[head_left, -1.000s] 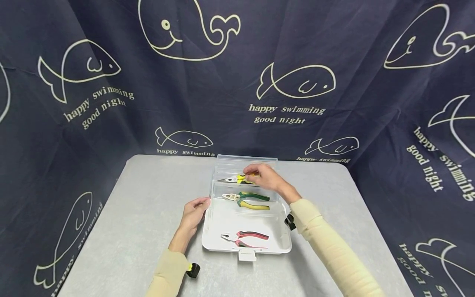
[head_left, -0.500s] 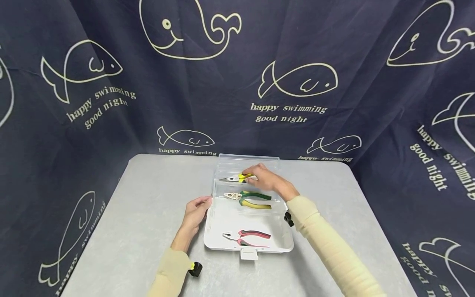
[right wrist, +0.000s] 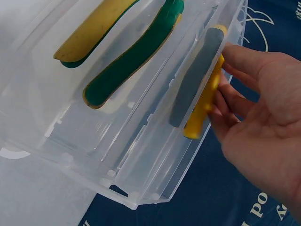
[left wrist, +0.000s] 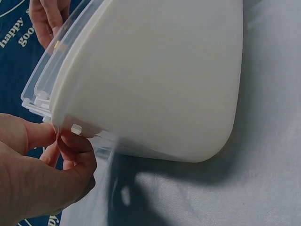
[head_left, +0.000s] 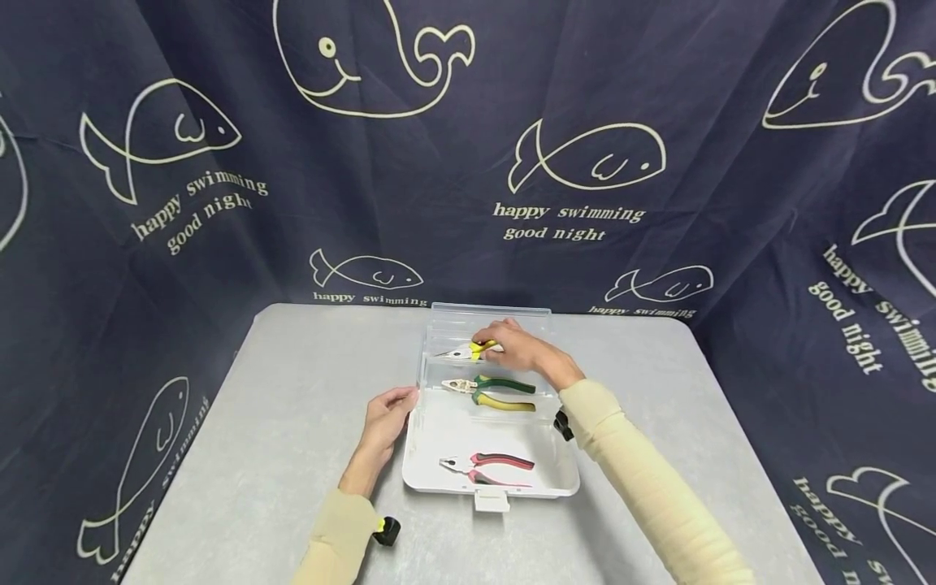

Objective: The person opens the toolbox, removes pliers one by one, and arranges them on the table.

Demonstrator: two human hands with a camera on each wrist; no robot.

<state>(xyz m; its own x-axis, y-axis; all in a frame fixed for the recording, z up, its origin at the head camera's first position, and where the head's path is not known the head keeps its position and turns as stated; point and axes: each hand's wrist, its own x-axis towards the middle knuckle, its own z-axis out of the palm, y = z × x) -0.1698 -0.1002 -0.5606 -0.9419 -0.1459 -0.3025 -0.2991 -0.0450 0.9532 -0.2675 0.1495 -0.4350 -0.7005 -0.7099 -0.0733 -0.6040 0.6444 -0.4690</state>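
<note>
A white toolbox [head_left: 483,435] stands with its clear lid tray raised at the back. My left hand [head_left: 382,421] pinches the box's left rim between thumb and fingers, as the left wrist view also shows. At the clear back compartment my right hand [head_left: 517,349] grips the long-nose pliers [head_left: 476,349] by their yellow and black handles. Their pointed tips face left. In the right wrist view, the fingers meet the yellow handle [right wrist: 205,96], partly behind the clear wall. Green and yellow combination pliers [head_left: 513,384] lie in the middle compartment, and red and black pliers [head_left: 504,461] in the front section.
The box rests on a grey table [head_left: 292,431]. A white latch [head_left: 491,500] hangs open at its front edge. Behind the table hangs a dark blue curtain [head_left: 453,162] with white fish prints. Clear tray walls [head_left: 483,321] rise around the right hand's fingers.
The right hand and the long-nose pliers have shifted slightly to the left within the back compartment. The left hand keeps its hold on the box rim.
</note>
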